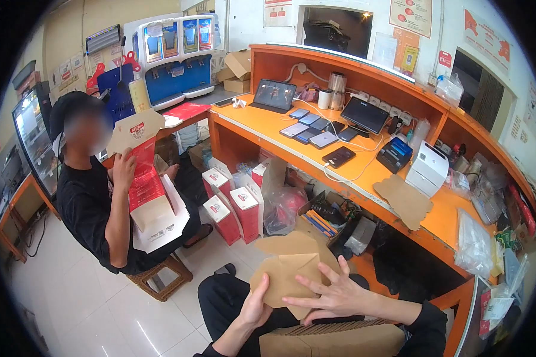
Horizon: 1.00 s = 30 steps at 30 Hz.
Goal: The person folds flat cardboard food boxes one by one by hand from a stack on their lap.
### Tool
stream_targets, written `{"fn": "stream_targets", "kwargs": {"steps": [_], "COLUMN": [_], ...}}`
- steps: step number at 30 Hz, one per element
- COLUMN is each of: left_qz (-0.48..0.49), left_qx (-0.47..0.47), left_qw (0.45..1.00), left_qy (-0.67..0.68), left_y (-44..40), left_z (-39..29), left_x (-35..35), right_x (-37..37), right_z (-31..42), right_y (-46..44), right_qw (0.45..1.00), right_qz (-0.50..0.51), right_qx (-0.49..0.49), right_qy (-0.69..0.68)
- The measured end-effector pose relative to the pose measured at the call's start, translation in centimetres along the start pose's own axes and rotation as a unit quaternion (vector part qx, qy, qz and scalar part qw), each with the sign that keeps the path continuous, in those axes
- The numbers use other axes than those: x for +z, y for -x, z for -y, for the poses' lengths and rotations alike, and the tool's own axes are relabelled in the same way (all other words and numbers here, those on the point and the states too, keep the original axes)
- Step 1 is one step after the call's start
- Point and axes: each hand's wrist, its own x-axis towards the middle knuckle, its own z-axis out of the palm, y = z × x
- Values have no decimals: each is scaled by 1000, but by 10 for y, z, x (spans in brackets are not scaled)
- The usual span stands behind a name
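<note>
Your left hand (256, 303) pinches the brown cardboard (289, 268) at its left edge, seemingly steadying it above your lap (220, 302), near centre; your right hand (333, 293) fans wide over its right side, perhaps spreading pressure; stacked cardboard (339, 342) sits nearer, handily close.

Orange counter (446, 227) beyond the grip
Straight past the grip, phones (323, 140) lie on it; farther right, a flat cardboard sheet (404, 199) and a white printer (427, 169).
</note>
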Motion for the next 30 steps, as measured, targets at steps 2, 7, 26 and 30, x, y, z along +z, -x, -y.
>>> {"fn": "stream_targets", "kwargs": {"steps": [2,7,26,30], "left_qz": [-11,25,-41,-7], "left_qx": [-33,-62,152,164], "left_qw": [999,998,943,930], "left_qy": [1,13,-293,-328], "left_y": [2,7,24,24], "left_z": [1,6,27,27], "left_x": [0,-1,-3,1], "right_x": [0,-5,-18,-10], "right_z": [-4,-4,-8,-12], "right_y": [-4,-7,-16,-12], "right_qw": [998,980,885,902], "right_qz": [-49,-83,-164,-149], "right_qx": [-11,55,167,159], "right_qy": [43,-174,-402,-372]}}
